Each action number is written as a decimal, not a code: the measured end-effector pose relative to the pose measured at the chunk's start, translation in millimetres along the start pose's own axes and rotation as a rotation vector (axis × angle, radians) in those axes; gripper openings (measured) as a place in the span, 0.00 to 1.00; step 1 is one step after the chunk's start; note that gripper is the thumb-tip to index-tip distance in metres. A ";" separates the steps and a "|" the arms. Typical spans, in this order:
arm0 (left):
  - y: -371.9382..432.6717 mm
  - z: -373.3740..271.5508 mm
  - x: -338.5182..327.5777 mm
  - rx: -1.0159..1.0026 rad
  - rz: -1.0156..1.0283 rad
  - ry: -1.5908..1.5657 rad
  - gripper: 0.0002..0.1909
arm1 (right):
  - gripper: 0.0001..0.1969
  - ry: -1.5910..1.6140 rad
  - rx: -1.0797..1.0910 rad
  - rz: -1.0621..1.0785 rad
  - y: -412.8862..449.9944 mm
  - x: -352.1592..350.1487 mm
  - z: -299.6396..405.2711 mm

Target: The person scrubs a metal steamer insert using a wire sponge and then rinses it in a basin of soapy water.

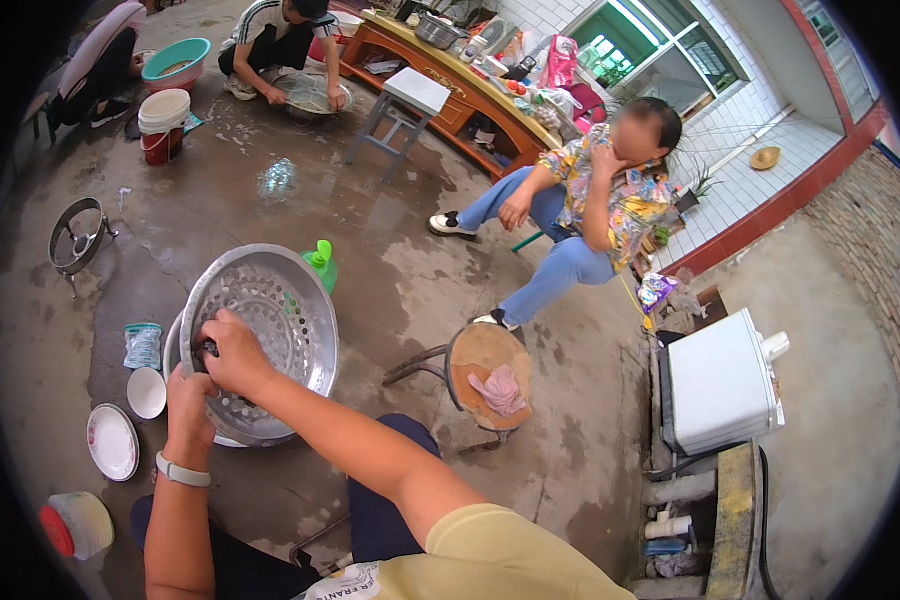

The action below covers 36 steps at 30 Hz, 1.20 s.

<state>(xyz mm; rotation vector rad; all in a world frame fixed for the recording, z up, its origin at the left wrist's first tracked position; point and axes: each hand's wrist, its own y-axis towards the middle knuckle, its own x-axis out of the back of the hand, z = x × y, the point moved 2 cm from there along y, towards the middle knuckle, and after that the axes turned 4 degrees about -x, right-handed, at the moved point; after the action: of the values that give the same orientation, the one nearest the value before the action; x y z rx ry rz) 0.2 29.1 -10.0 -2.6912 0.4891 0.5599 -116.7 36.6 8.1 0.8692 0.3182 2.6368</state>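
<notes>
A large metal colander [292, 300] with a perforated bottom tilts over a white basin [171, 352] that stands on the wet floor. My left hand [191, 401], with a pale band on the wrist, grips the colander's near left rim. Inside it, my right hand [232, 352] presses a small dark scrubber [211, 348] against the wall close to the rim; fingers hide most of it. A green pump bottle [322, 266] is just behind the colander. To the left are a white bowl [147, 393], stacked patterned plates [112, 442] and a printed packet [143, 346].
A stool [461, 356] bearing a pink cloth [501, 391] stands at the right, near a seated person [607, 187]. Another person [281, 52] squats far back with a metal basin. A metal ring stand [79, 236] and a red-lidded jar [82, 525] are at the left.
</notes>
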 end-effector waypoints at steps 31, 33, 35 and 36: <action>25.3 -4.6 8.1 -0.027 -0.154 0.241 0.20 | 0.07 0.249 -0.112 0.023 17.5 18.1 -21.5; 25.2 -3.9 9.3 -0.028 -0.138 0.235 0.20 | 0.07 0.238 -0.075 -0.033 20.4 21.0 -21.6; 24.2 -4.0 4.8 -0.020 -0.141 0.241 0.21 | 0.07 0.292 -0.086 -0.160 29.5 40.2 -17.6; 23.1 -4.0 2.8 -0.011 -0.139 0.248 0.21 | 0.07 0.257 -0.084 -0.224 32.1 46.7 -17.4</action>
<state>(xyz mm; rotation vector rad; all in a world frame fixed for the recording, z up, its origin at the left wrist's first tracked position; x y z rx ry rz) -5.2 6.3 -13.8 -2.7924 0.3583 0.1925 -170.5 23.7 29.3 0.4391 0.3441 2.5295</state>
